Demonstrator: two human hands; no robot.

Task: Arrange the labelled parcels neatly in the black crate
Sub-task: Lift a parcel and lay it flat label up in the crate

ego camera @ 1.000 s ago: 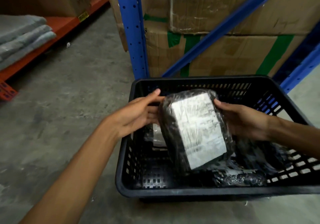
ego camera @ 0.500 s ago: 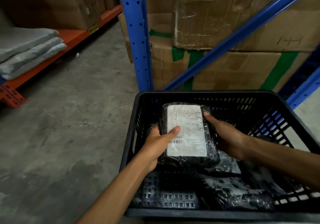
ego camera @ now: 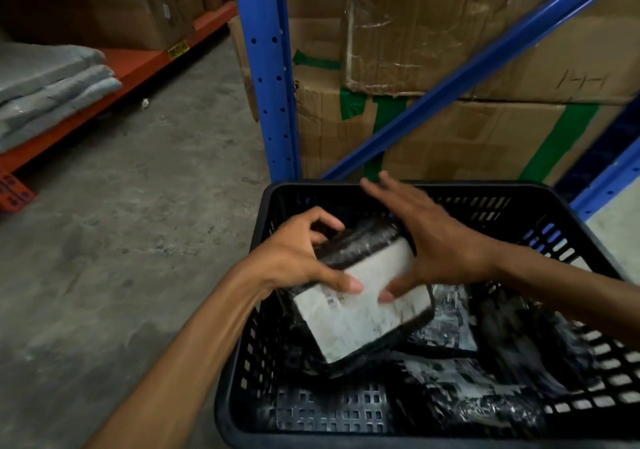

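Observation:
A black slotted crate (ego camera: 242,362) stands on the concrete floor in front of me. Inside it, at the left, a black-wrapped parcel with a white label (ego camera: 360,313) lies tilted. My left hand (ego camera: 298,254) grips its far left edge, thumb on the label. My right hand (ego camera: 433,240) rests on its right side, thumb on the label and fingers stretched out flat toward the crate's far wall. Other black-wrapped labelled parcels (ego camera: 446,324) lie below and to the right, blurred.
A blue rack upright (ego camera: 266,67) and a diagonal brace (ego camera: 485,57) rise just behind the crate, with taped cardboard boxes (ego camera: 467,129) stacked behind them. At the left, an orange shelf (ego camera: 114,81) holds folded grey mats (ego camera: 52,81). Bare concrete floor (ego camera: 138,240) lies to the left.
The parcel went from held up above the crate down into its left side and has tilted. My right hand's fingers have spread out over it.

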